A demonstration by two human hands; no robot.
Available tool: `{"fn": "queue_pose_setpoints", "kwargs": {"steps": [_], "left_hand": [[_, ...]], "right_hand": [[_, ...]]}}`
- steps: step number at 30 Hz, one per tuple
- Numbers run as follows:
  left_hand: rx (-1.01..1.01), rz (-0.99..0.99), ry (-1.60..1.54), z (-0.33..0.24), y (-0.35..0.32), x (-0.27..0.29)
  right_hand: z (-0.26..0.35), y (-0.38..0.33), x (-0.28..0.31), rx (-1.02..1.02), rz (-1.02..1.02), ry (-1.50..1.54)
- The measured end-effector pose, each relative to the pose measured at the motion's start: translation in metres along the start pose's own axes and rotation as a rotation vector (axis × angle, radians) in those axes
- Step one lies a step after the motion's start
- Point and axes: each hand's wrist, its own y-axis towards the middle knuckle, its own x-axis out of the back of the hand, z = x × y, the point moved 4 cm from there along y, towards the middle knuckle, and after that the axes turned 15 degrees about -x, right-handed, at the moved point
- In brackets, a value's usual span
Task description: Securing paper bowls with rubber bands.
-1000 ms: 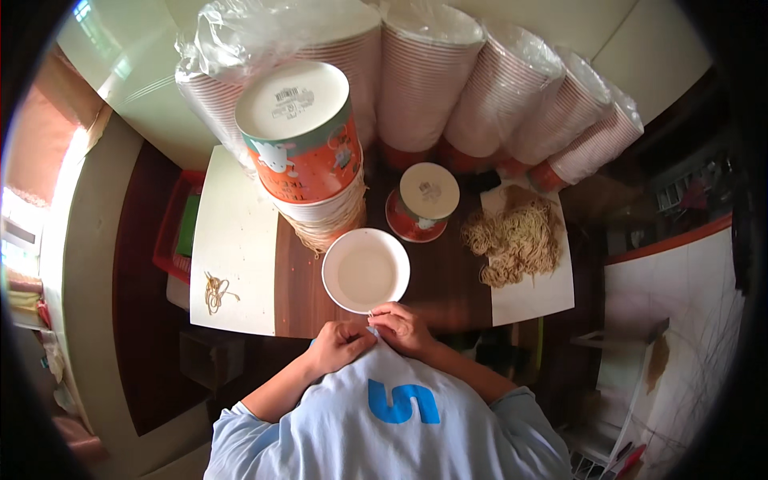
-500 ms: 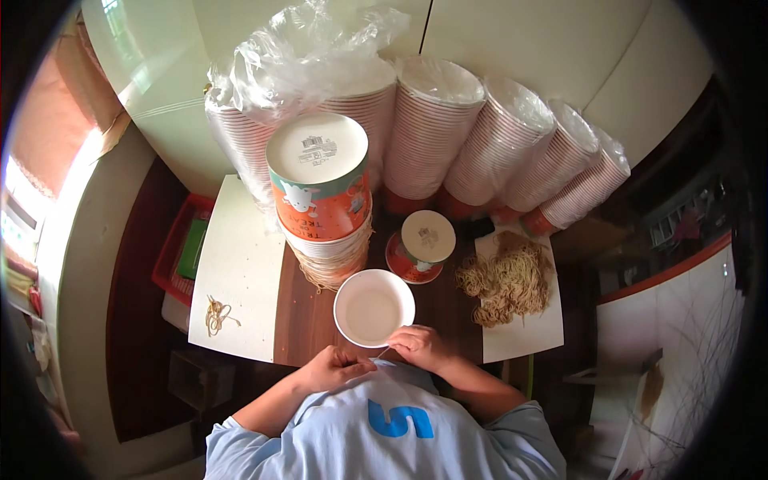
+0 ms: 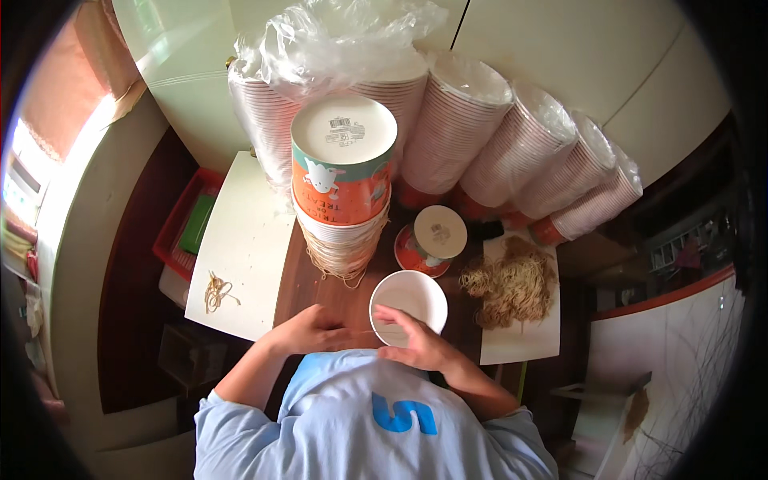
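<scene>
A white paper bucket [image 3: 428, 294] stands at the table's front edge, its open mouth facing up. My right hand [image 3: 420, 344] is over its near rim, with fingers stretched and thumb apart. Left of the bucket, my left hand [image 3: 308, 330] has its fingers pinched together. A thin pale cord [image 3: 360, 330] runs from those fingers toward the bucket; its far end is hard to make out. Behind stands an upside-down stack of orange-and-teal printed buckets [image 3: 336, 196], with many tan cord loops [image 3: 340, 254] hanging around its lower part.
A smaller upside-down bucket [image 3: 440, 232] stands behind the white one. Tan cords [image 3: 516, 292] lie heaped on the right table leaf, a small tangle [image 3: 216, 293] on the left. Tall plastic-wrapped bucket stacks [image 3: 456, 120] line the wall. A red basket [image 3: 168, 248] sits beyond the left edge.
My hands have moved apart: the left one out to the left, the right one from a pinch to spread fingers over the bucket. The view has shifted slightly.
</scene>
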Motion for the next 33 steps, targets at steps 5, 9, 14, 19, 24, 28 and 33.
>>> {"fn": "queue_pose_setpoints", "kwargs": {"steps": [5,9,14,19,24,28,33], "left_hand": [[-0.115,-0.131,-0.266,-0.02,0.034,-0.009],[0.191,-0.102,-0.695,0.019,0.034,-0.006],[0.28,-0.07,-0.822,0.049,0.022,-0.028],[0.286,-0.121,-0.543,0.049,0.024,-0.028],[0.179,0.0,-0.398,0.025,0.033,-0.029],[0.017,-0.017,-0.474,0.012,0.045,-0.037],[0.15,-0.108,-0.561,0.007,0.047,-0.025]], "right_hand": [[-0.018,0.019,-0.013,-0.245,-0.03,0.249],[-0.029,0.009,0.021,-0.19,-0.18,0.242],[-0.03,-0.006,0.032,-0.2,-0.265,0.071],[-0.036,-0.014,0.039,-0.265,-0.311,-0.428],[0.023,-0.007,0.021,0.076,-0.327,-0.423],[0.016,0.013,-0.006,-0.035,-0.024,-0.018],[-0.003,0.014,-0.001,-0.169,-0.125,0.023]]}}
